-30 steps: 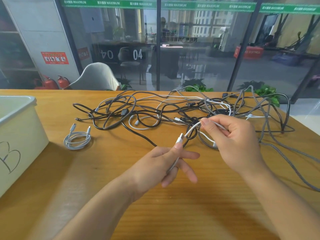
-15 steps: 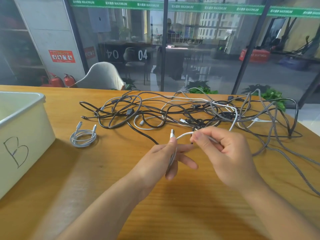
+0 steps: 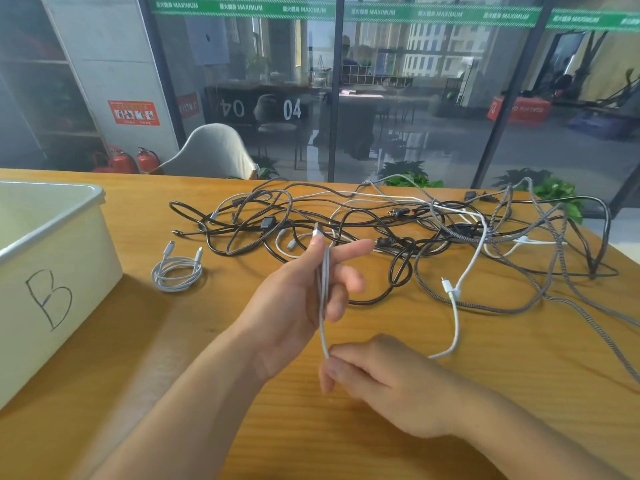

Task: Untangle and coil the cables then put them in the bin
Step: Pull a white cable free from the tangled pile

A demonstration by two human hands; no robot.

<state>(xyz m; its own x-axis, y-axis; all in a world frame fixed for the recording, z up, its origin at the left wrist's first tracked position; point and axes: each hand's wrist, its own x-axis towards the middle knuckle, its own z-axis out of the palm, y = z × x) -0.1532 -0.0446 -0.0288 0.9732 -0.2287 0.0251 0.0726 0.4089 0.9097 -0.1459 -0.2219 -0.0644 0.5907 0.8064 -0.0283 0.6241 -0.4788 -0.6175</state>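
- A person's left hand [image 3: 304,296] is raised above the table [image 3: 450,410], thumb pressing the plug end of a white cable [image 3: 454,317] against the fingers; the plug pokes up past the thumb tip and the other fingers are spread, partly blurred.
- From that hand the white cable drops straight down to the right hand [image 3: 384,382], which rests low on the table and pinches the cord between thumb and curled fingers.
- Past the right hand the cable loops out to the right, climbs back across the table to a small white connector, then runs on into the tangle [image 3: 398,230].
- The tangle of black, grey braided and white leads sprawls across the far half of the table, from centre to the right edge, with several plugs showing among the strands.
- A coil [image 3: 177,271] of white cable, already wound with both plugs sticking up, lies on the table between the bin [image 3: 52,244] and the tangle, apart from both.
- The pale bin, marked with a hand-drawn "B", stands at the left edge; what its inside holds cannot be told from this angle.
- Beyond the table are a pale chair [image 3: 214,150], glass partitions and red fire extinguishers [image 3: 133,161].
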